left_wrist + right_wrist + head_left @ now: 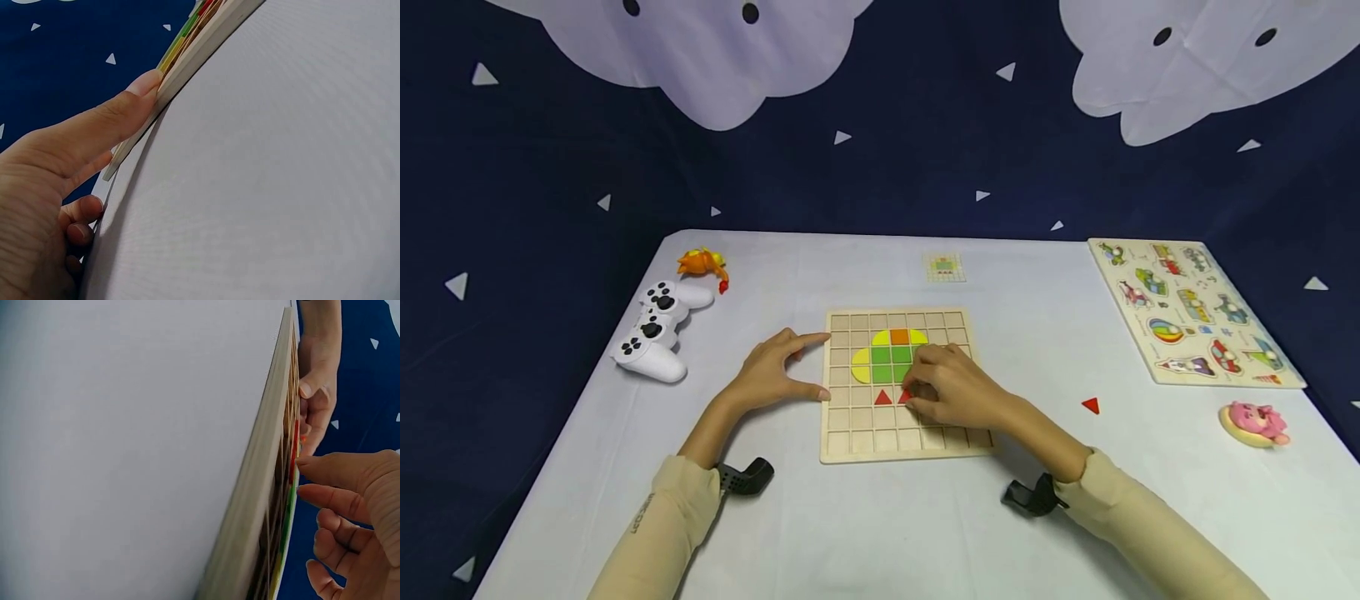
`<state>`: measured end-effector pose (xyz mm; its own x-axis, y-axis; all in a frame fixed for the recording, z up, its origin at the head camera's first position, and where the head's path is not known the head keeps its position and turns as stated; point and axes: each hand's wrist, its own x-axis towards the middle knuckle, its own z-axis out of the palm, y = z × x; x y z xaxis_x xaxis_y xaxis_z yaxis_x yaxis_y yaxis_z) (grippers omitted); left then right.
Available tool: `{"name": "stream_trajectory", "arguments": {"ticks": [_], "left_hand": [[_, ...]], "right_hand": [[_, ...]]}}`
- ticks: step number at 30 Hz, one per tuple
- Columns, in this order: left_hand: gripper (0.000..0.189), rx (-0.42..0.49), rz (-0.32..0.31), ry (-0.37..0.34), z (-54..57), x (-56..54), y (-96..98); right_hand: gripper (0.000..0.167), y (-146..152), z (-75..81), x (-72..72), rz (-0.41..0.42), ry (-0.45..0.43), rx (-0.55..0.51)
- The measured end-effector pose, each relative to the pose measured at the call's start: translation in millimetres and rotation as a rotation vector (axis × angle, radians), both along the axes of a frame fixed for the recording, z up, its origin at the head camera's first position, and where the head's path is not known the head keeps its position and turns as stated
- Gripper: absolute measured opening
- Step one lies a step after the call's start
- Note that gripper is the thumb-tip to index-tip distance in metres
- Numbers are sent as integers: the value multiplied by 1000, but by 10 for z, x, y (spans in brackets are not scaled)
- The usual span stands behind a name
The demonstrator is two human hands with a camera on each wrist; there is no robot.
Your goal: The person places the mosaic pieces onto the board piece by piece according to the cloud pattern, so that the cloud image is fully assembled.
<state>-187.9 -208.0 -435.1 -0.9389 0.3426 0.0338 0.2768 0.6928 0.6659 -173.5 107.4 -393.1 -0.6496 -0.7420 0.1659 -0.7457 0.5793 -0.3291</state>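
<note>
A wooden grid board (857, 437) lies on the white table, with yellow curved pieces (861, 367), green squares (880, 373) and an orange square (898, 337) set in its cells. Below them sits one red triangle (882, 398). My right hand (958, 387) is over the board, thumb and index finger pinching a second red triangle (905, 397) in the cell row beside the first. At the board's left edge, my left hand (767, 375) rests its outstretched thumb (119, 115) and index finger, spread apart. Fingers partly hide the right side of the pattern.
Another red triangle (1092, 406) lies right of the board. Behind the board is a small pattern card (944, 267). At left stand a white game controller (658, 333) and an orange toy (702, 262); at right, a picture puzzle board (1195, 312) and a pink toy (1255, 423).
</note>
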Motion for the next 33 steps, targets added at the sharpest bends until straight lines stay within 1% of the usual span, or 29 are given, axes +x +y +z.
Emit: {"name": "stream_trajectory", "arguments": {"ticks": [5, 13, 20, 25, 29, 33], "left_hand": [[87, 9, 0, 3, -17, 1, -12], [87, 11, 8, 4, -9, 9, -20], [87, 11, 2, 5, -21, 6, -8], [87, 7, 3, 7, -21, 2, -4], [87, 4, 3, 2, -25, 0, 5], [88, 1, 7, 1, -28, 3, 3]], "right_hand": [[22, 175, 39, 17, -37, 26, -5], [25, 718, 15, 56, -150, 15, 24], [25, 1224, 13, 155, -247, 79, 40], [26, 1513, 43, 229, -302, 129, 41], [25, 1690, 28, 282, -329, 155, 48], [25, 1824, -14, 318, -339, 185, 67]]}}
